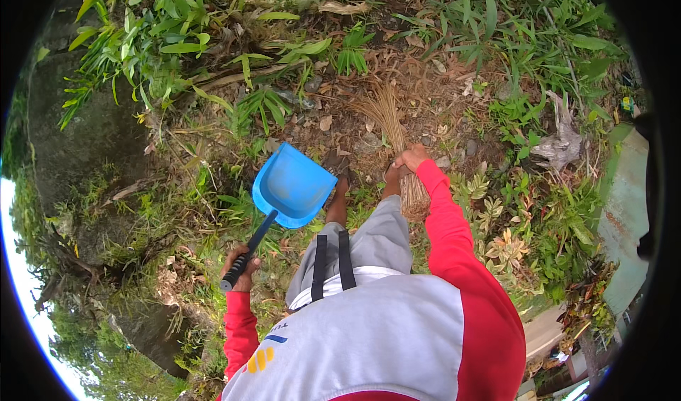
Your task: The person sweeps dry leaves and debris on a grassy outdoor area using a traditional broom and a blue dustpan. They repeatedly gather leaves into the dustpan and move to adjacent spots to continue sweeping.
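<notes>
My left hand (242,268) is closed around the black ribbed handle of a blue plastic dustpan (296,184), whose pan points up and to the right in the picture. The pan looks to hold little beyond some dusty marks. A bundled stick broom (391,119) is gripped near its middle by my right hand (412,157). Its thin bristle ends fan out over soil and dry leaves, while the thick butt end lies beside my right forearm. Whether the bristle tips touch the ground I cannot tell.
Leafy plants (175,34) and long-leaved shoots (495,23) grow ahead on both sides. A weathered piece of driftwood-like wood (561,138) stands at the right, above variegated shrubs (505,247). Large dark rocks (80,130) lie at the left. My feet are on the ground between dustpan and broom.
</notes>
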`<control>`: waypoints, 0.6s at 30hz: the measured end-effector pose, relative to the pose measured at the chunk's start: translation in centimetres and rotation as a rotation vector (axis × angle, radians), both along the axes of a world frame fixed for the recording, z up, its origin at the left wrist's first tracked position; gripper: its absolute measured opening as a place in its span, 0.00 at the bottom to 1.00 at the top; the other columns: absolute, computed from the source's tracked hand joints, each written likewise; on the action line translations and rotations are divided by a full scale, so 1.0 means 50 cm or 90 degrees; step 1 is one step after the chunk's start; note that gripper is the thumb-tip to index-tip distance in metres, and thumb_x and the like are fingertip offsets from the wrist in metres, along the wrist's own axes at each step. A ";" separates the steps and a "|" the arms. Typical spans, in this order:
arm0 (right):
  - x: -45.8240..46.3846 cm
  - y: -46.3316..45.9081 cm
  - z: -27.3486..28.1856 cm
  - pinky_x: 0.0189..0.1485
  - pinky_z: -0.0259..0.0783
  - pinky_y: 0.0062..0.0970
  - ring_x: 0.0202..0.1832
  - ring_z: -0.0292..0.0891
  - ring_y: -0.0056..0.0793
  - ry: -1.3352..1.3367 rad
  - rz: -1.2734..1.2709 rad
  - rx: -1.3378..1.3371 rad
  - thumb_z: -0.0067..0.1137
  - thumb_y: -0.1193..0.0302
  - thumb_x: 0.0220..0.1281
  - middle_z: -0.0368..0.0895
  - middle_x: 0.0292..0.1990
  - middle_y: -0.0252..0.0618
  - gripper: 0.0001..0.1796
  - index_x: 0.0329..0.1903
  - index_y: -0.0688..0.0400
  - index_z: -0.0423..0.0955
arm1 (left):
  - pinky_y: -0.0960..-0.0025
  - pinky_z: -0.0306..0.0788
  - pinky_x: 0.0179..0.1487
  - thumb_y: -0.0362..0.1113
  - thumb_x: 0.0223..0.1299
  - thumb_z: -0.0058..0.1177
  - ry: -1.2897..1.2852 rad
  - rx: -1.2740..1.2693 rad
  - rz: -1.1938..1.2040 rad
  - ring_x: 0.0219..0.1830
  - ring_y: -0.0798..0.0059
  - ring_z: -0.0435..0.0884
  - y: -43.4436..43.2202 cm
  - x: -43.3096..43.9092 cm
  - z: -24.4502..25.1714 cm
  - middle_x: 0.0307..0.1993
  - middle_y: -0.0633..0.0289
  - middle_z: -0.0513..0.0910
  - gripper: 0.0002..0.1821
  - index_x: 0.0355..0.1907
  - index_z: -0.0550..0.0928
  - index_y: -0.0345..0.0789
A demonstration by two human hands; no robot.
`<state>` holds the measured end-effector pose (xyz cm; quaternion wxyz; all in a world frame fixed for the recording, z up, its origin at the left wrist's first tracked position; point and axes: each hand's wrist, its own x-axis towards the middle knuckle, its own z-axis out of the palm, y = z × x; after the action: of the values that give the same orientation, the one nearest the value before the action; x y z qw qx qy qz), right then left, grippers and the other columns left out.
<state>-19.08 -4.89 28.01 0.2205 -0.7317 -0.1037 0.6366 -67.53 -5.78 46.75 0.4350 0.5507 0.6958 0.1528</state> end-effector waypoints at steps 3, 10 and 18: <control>0.018 -0.089 -0.001 0.34 0.73 0.30 0.29 0.77 0.37 -0.072 0.007 0.033 0.59 0.87 0.36 0.79 0.32 0.47 0.36 0.56 0.77 0.62 | 0.70 0.71 0.46 0.29 0.37 0.71 0.026 0.002 -0.041 0.39 0.72 0.77 0.024 0.019 -0.001 0.39 0.59 0.80 0.23 0.40 0.79 0.34; -0.077 -0.213 0.095 0.42 0.72 0.30 0.35 0.77 0.37 0.015 0.066 0.091 0.68 0.73 0.32 0.79 0.36 0.50 0.51 0.64 0.75 0.54 | 0.70 0.71 0.47 0.28 0.37 0.71 0.017 0.012 -0.035 0.40 0.72 0.78 -0.008 -0.005 -0.026 0.38 0.60 0.80 0.22 0.40 0.79 0.34; -0.047 -0.078 -0.063 0.41 0.71 0.31 0.36 0.78 0.39 -0.050 0.188 -0.098 0.71 0.68 0.29 0.81 0.33 0.51 0.25 0.31 0.76 0.76 | 0.70 0.72 0.46 0.27 0.36 0.70 0.031 -0.034 -0.081 0.39 0.72 0.78 0.018 0.023 -0.022 0.39 0.59 0.81 0.23 0.41 0.79 0.34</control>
<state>-21.45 -8.81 24.85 0.0638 -0.7473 -0.1694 0.6393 -66.36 -4.86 45.65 0.4412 0.5855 0.6737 0.0931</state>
